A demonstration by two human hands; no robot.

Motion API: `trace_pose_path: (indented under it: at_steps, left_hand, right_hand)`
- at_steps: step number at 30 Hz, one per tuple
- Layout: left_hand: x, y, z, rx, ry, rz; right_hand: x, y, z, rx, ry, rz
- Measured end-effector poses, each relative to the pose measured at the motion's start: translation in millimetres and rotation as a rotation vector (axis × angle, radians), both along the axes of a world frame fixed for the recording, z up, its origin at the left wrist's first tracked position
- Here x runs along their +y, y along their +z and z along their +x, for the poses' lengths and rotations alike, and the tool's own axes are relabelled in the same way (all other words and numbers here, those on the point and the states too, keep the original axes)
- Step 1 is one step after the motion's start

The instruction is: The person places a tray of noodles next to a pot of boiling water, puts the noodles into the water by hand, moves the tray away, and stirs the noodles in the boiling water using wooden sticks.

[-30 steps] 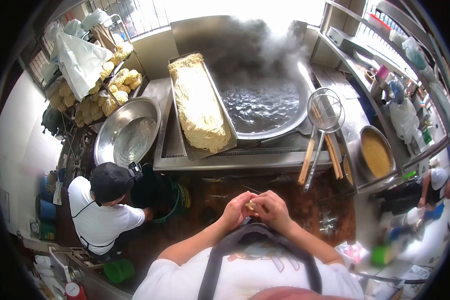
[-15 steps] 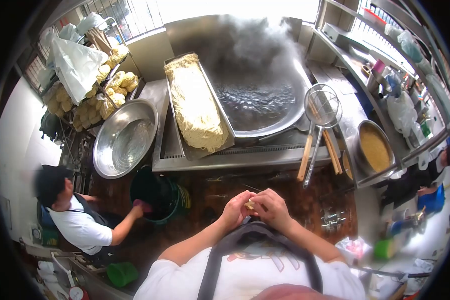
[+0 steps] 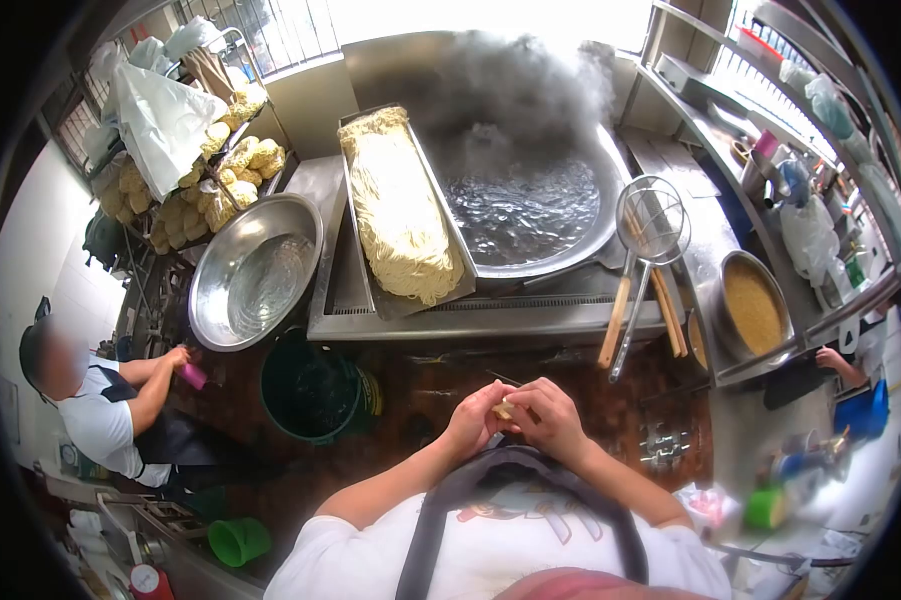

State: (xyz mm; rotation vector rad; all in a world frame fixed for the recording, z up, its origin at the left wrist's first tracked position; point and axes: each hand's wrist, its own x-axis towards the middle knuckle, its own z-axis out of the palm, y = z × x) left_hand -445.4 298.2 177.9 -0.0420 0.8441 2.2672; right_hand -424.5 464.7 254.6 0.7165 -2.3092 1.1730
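Note:
In front of my apron, my left hand and my right hand come together, both with curled fingers. Between them is a small pale yellowish piece, mostly covered by the fingers, so its kind does not show. Beyond my hands, a long metal tray heaped with pale noodles rests on the steel counter. Right of it, a large wok holds bubbling dark liquid under steam. Two wire strainers lie at the counter's right, their handles over the edge.
A wide metal basin stands left of the counter, above a dark green bucket on the floor. A co-worker stands at left holding something pink. A pot of yellow-brown contents is at right. Bagged noodles fill a rack.
The co-worker has drawn back from the bucket to the left, bringing the pink thing out to both hands. Another person's arm shows at far right. My hands barely differ.

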Motion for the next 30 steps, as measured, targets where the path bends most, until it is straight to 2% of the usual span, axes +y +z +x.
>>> trace_pose_path:
  at_steps: [11,14,18,20,23,26,28,30]
  left_hand:
    - [-0.9,1.0,-2.8,0.002,-0.032,0.026]
    - [-1.9,5.2,-6.9,0.015,-0.042,0.021]
    - [0.9,6.7,-12.2,-0.031,-0.037,0.019]
    - [-3.2,-8.0,-18.4,-0.048,-0.116,0.065]
    - [-10.5,-5.1,-8.7,-0.164,-0.126,0.032]
    - [-12.1,-2.4,-13.6,-0.161,-0.136,-0.084]
    - [-12.6,0.5,-15.1,-0.132,-0.133,-0.122]
    - [-12.4,7.7,-11.7,-0.114,-0.099,-0.149]
  right_hand:
    - [0.5,-0.9,-4.7,-0.021,-0.094,-0.016]
    - [0.4,-7.8,-5.5,-0.099,-0.117,0.001]
    - [1.9,-8.9,-14.4,-0.058,-0.003,0.218]
    - [-0.8,-10.5,-15.9,-0.068,0.068,0.324]
    - [-4.6,-1.4,-11.2,-0.140,0.094,0.378]
    - [-2.3,41.3,-42.2,-0.014,0.103,0.200]
    - [17.1,105.9,-64.5,-0.039,0.036,0.071]
    - [33.1,179.7,-74.6,-0.014,0.068,-0.269]
